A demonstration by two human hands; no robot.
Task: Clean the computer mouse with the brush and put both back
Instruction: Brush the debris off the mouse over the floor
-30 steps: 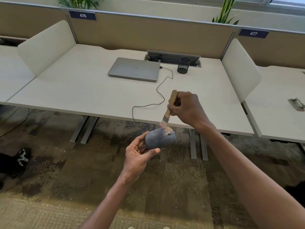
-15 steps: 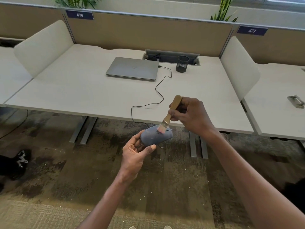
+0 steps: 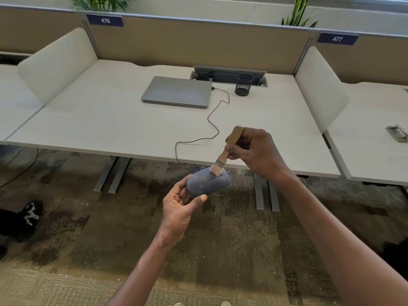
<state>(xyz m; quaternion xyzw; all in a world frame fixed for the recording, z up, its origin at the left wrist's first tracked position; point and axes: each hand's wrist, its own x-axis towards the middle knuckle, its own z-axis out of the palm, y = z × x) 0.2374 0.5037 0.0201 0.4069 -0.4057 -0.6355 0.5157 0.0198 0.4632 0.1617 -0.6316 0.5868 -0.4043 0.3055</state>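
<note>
A grey-blue wired computer mouse (image 3: 204,181) is held in the air in front of the desk's near edge, over the carpet. My left hand (image 3: 180,207) grips its rear end from below, thumb along the near side. A small brush with a wooden handle (image 3: 230,144) slants down from my right hand (image 3: 254,151), which grips the handle. The pale bristles touch the top of the mouse near its scroll wheel. The mouse's black cable (image 3: 213,127) runs up over the desk to the laptop.
A shut grey laptop (image 3: 177,91) and a black mesh pen cup (image 3: 243,84) stand at the back of the white desk (image 3: 106,120). White side screens flank the desk. Grey desk legs stand beneath. A black shoe (image 3: 26,215) lies on the carpet at left.
Both hands and the mouse have drifted slightly left. The brush tip has slid along the top of the mouse, from its front edge toward the middle.
</note>
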